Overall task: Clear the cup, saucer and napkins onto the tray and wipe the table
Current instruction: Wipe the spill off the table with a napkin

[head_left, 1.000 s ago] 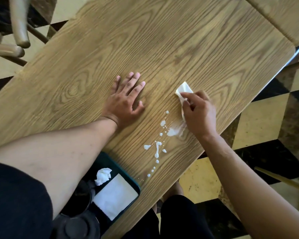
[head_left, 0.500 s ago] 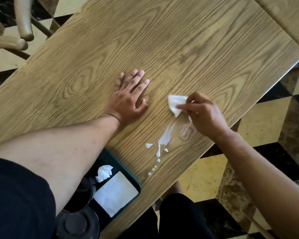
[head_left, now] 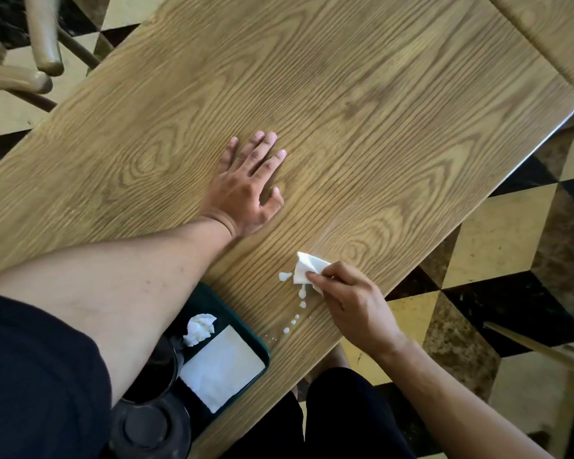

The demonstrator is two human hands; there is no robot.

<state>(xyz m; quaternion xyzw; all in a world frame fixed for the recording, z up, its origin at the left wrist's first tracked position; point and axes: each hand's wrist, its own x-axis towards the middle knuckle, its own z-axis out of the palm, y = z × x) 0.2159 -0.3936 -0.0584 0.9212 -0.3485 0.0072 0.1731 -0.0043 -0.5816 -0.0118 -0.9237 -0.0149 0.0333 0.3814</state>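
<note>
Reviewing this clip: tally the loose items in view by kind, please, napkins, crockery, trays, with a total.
Napkins: 3, a folded napkin pinched in the right hand, a crumpled napkin and a flat napkin on the tray
Dark cup: 1
Dark saucer: 1
Green tray: 1
Total: 6
</note>
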